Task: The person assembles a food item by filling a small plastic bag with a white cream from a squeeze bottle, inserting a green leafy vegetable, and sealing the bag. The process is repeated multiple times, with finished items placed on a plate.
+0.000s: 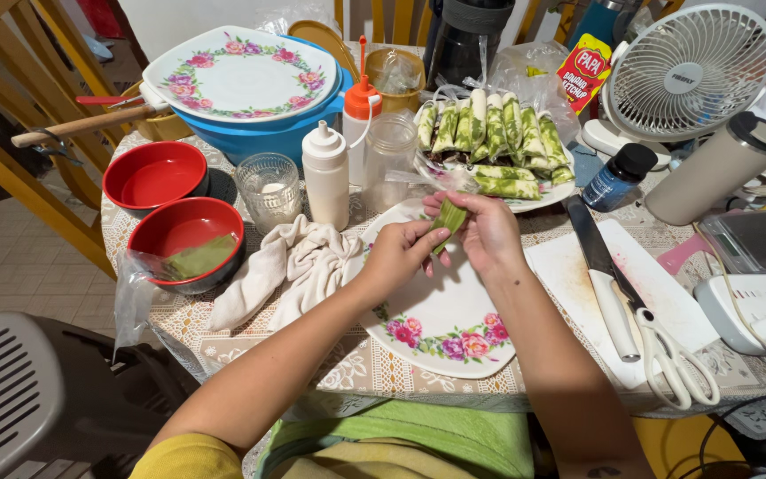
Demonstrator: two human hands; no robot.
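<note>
Both forearms reach in over my lap, left hand (398, 253) and right hand (487, 232) pinching a green leaf wrap (450, 218) above the floral plate (436, 328), mid-fold, I judge.

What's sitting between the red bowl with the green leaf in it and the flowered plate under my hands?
In the head view, a crumpled white cloth lies on the table between the red bowl and the flowered plate.

bare floral plate (436, 315) open, squeeze bottle (326, 174) blocking behind
</note>
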